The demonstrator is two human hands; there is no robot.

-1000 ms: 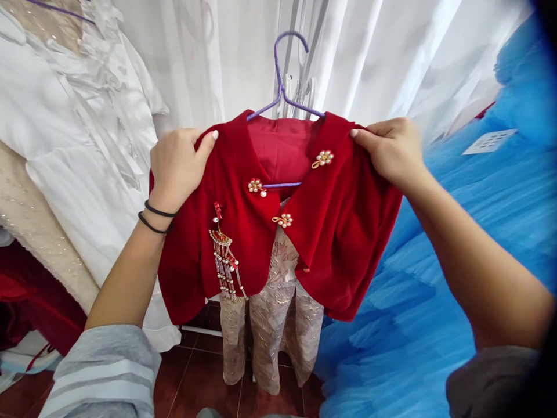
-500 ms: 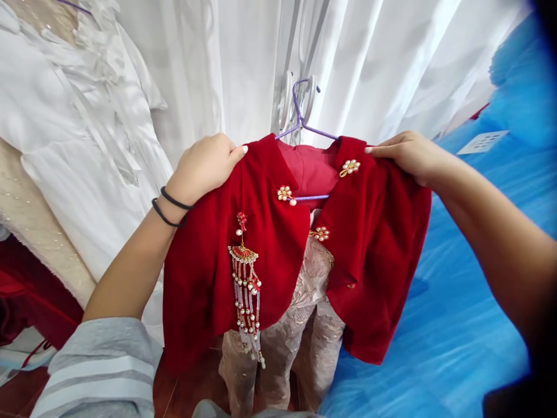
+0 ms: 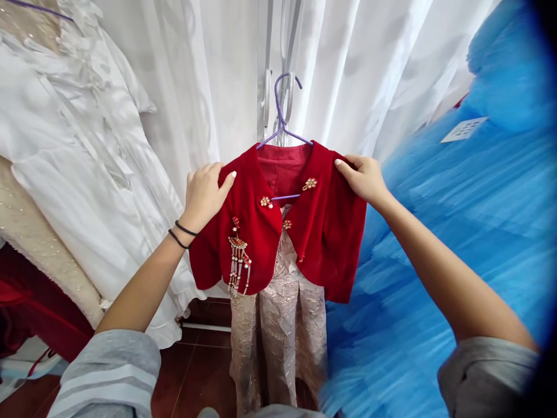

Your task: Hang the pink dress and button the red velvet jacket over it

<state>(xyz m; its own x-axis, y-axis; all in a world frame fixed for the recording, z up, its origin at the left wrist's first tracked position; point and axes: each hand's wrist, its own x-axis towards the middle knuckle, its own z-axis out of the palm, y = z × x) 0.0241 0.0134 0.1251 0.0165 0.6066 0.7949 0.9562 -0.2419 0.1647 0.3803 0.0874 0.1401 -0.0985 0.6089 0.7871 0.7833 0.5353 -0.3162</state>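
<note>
A red velvet jacket (image 3: 252,255) hangs in front of me on a purple hanger (image 3: 282,125), its front edges apart. My left hand (image 3: 208,191) grips the jacket's shoulder on the left, thumb on the front of the cloth. At the opposite shoulder, my right hand (image 3: 361,177) pinches the velvet between thumb and fingers. Pearl flower fastenings (image 3: 266,202) sit along the front edges, and a beaded tassel brooch (image 3: 238,255) dangles on the left side. Below and behind the jacket shows a pale pink, shiny patterned garment (image 3: 278,325).
White dresses (image 3: 65,133) hang at the left, with a dark red cloth (image 3: 39,296) below them. A big blue tulle dress (image 3: 435,232) fills the right. White curtains (image 3: 235,69) and a metal rail with handles (image 3: 278,98) stand behind. The floor is red tile (image 3: 191,371).
Both hands and the jacket have moved away from me and slightly left, so the jacket looks smaller. The jacket hangs straighter, and more of the pink garment and floor shows.
</note>
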